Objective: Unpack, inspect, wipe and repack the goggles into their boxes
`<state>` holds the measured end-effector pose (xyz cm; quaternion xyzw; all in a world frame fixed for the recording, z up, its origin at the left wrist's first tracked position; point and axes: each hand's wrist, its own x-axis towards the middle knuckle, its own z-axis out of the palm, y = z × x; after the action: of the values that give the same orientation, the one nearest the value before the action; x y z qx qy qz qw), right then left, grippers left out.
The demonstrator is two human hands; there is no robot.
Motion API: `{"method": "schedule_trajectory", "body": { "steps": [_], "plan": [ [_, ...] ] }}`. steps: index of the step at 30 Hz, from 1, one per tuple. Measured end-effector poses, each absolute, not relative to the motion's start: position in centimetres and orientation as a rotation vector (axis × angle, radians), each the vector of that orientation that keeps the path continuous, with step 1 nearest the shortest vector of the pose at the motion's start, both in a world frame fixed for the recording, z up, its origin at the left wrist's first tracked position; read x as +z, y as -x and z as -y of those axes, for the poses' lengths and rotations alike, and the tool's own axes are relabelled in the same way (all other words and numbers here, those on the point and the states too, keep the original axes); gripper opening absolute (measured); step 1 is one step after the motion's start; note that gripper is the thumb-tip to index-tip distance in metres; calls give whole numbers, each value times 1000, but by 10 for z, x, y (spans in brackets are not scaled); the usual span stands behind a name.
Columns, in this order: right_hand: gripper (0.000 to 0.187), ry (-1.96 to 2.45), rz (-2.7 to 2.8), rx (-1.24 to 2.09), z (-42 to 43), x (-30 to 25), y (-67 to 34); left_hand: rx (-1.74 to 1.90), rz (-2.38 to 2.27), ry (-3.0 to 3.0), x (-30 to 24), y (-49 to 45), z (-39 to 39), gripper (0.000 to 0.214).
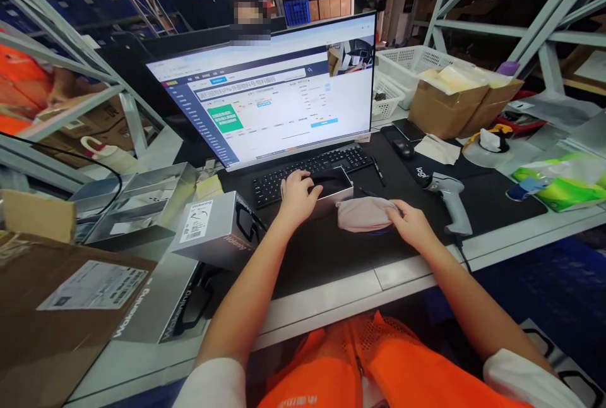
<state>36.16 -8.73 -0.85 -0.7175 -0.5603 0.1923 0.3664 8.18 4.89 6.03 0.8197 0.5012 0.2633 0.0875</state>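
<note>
Pale pouch (363,216) just right of open box (331,203), over desk (402,275), long axis roughly left-right. Right hand (413,223) nearer, fingers pinching pouch's right end. Left hand (298,198) on box's left end, grip unclear.

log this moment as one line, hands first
left hand: at open box | right hand: holding pale pouch at right end | scanner: on black mat
</note>
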Motion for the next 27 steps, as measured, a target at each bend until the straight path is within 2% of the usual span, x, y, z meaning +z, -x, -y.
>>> {"method": "schedule_trajectory", "body": {
  "steps": [5, 8, 16, 21, 27],
  "plan": [
    [47, 1797, 1246, 443, 88, -11, -370, 1264, -1301, -2312, 102, -69, -21, 24],
    [46, 1758, 1116, 390, 87, -12, -377, 1426, -1292, -2322, 116, -58, -3, 24],
    [47, 1721, 965, 274, 87, -26, -391, 1051, -1291, -2557, 79, -61, -2, 23],
    [49, 1711, 920, 236, 86, -25, -393, 1380, -1456, -2359, 86, -62, -10, 26],
    [49, 1610, 803, 163, 87, -23, -393, 1509, -1275, -2425, 127, -55, 26, 23]
  ]
}}
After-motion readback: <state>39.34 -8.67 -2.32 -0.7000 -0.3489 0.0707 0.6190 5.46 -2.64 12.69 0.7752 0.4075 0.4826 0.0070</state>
